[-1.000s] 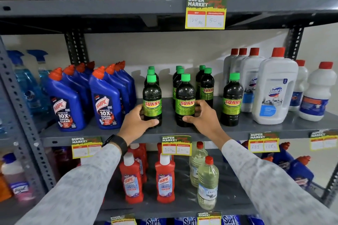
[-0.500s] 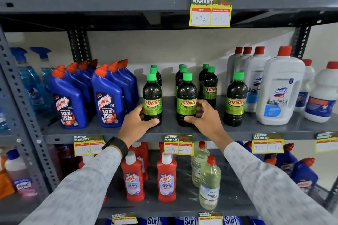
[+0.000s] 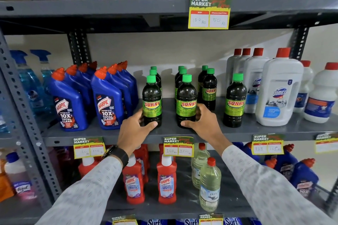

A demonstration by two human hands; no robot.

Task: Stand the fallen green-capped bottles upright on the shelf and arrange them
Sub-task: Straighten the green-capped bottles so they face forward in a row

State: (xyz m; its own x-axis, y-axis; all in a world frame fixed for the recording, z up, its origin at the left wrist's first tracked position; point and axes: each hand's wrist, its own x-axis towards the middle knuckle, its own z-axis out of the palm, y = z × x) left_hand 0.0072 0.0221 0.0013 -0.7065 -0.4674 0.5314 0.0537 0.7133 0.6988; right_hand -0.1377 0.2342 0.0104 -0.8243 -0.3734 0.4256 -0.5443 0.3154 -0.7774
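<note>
We see a grey metal shelf (image 3: 182,133) with paper price tags (image 3: 178,146) clipped along its front edge. Toward its left end stand blue spray bottles (image 3: 27,82), then two rows of blue Harpic bottles (image 3: 108,102) with orange caps, running from the front edge toward the back. In the middle stand the green-capped bottles (image 3: 235,100), all upright, in rows front to back: three in the left row, three in the next, two behind those toward the right, and one alone near the front edge. Toward the right end stand white bottles with red caps (image 3: 279,89), the largest nearest the front edge.
</note>
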